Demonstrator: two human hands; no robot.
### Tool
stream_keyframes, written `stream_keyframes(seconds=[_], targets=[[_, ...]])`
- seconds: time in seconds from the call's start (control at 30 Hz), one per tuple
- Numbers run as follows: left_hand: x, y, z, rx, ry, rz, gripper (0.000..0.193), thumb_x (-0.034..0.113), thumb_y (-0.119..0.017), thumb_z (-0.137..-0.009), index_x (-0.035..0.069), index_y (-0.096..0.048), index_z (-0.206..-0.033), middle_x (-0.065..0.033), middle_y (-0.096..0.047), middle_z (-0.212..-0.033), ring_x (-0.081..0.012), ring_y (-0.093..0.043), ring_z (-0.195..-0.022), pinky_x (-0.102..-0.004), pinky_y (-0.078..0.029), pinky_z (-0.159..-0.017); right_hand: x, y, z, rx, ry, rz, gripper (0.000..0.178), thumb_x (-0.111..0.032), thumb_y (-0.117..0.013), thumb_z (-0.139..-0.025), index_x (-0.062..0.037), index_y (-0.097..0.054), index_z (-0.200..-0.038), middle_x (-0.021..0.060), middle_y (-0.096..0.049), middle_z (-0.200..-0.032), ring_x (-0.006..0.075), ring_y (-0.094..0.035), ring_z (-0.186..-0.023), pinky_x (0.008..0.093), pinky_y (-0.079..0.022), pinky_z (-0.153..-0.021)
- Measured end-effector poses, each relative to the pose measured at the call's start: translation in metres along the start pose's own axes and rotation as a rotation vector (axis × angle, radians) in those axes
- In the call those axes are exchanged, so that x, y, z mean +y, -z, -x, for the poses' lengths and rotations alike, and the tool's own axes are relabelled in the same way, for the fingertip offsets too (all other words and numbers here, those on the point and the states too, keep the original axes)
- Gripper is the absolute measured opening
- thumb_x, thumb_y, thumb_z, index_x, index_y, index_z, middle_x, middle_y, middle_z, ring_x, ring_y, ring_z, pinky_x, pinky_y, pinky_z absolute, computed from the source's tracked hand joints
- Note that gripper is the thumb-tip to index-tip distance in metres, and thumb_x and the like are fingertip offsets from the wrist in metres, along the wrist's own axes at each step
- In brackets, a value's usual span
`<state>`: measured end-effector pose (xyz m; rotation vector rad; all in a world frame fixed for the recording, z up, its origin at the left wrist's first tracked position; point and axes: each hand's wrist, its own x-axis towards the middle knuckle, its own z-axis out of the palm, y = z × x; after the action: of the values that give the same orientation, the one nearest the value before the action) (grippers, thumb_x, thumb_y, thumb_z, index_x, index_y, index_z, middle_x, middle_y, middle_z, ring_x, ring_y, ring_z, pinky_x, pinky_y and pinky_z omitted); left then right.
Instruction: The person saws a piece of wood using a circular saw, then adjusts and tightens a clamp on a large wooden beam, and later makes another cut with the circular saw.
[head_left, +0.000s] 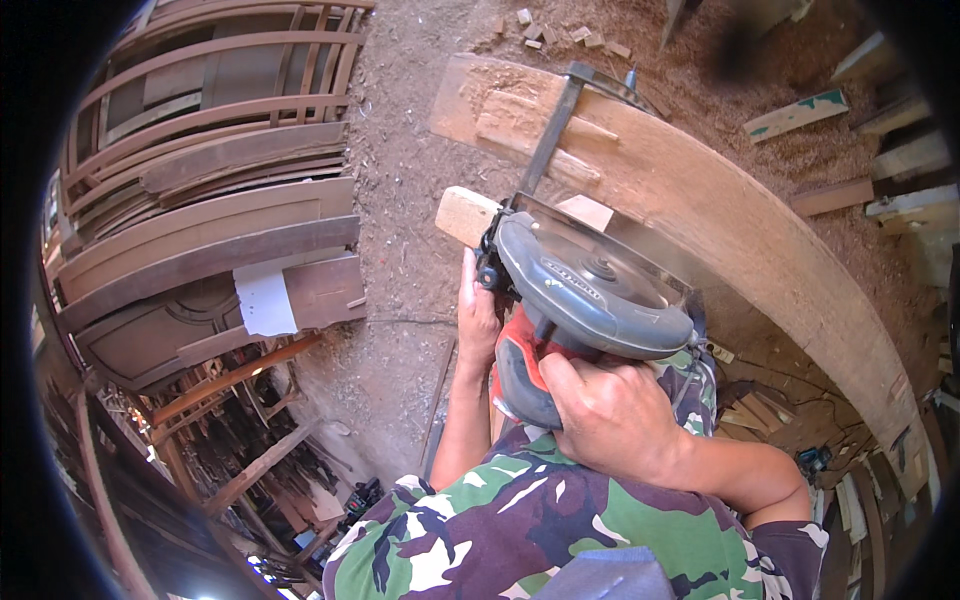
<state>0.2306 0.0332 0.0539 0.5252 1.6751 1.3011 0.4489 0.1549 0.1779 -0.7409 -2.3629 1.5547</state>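
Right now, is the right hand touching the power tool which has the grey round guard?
Touching. The head view shows it: the right hand presses against the red and dark handle of the power tool, without visible gap.

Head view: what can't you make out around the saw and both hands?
In the head view:
Right hand: finger ends, hidden by the saw.
Left hand: some fingers, hidden behind the saw.
Block: whether it runs on beneath, covered by the saw.
Dark patch, top right: too blurred to identify.
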Motion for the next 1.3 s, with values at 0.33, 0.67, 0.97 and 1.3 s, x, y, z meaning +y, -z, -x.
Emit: stream_keyframes(seconds=[0.33,0.67,0.97,1.3], targets=[[0.018,-0.003,-0.005,0.000,0.002,0.051,0.051,0.026,-0.040,-0.115,0.003,-0.027,-0.159,-0.0160,-0.058,-0.141,-0.0236,-0.064,-0.123,-0.0367,-0.057,-0.101,-0.001,-0.008,-0.010,0.035,0.041,0.009,0.008,-0.008,-0.065,-0.089,-0.0045,-0.058,-0.089,0.0145,-0.063,-0.067,0.0319,-0.069,-0.057,0.0428,-0.056,-0.054],[0.010,0.011,-0.015,0.031,0.015,0.123,0.065,0.023,-0.042,-0.113,0.003,-0.010,-0.166,-0.0180,-0.051,-0.150,-0.0244,-0.059,-0.131,-0.0382,-0.052,-0.108,-0.005,-0.011,-0.023,0.008,0.043,-0.005,0.009,-0.009,-0.064,-0.090,-0.0032,-0.058,-0.092,0.0152,-0.065,-0.069,0.0325,-0.069,-0.058,0.0431,-0.056,-0.053],[0.022,0.028,-0.026,-0.023,0.028,0.188,0.065,0.023,-0.041,-0.113,0.002,-0.011,-0.166,-0.0181,-0.050,-0.152,-0.0244,-0.057,-0.133,-0.0384,-0.050,-0.110,-0.012,-0.023,-0.044,0.021,0.050,-0.007,0.012,-0.008,-0.066,-0.087,-0.0022,-0.058,-0.094,0.0154,-0.065,-0.069,0.0337,-0.070,-0.058,0.0453,-0.056,-0.052],[0.015,0.086,-0.065,-0.072,-0.059,0.174,0.059,0.018,-0.036,-0.110,-0.001,-0.017,-0.162,-0.0187,-0.051,-0.149,-0.0249,-0.057,-0.131,-0.0388,-0.047,-0.112,-0.036,-0.050,-0.097,-0.014,-0.032,0.028,0.035,-0.004,-0.074,-0.070,-0.0039,-0.057,-0.101,0.0192,-0.067,-0.073,0.0423,-0.068,-0.069,0.0512,-0.053,-0.057]])
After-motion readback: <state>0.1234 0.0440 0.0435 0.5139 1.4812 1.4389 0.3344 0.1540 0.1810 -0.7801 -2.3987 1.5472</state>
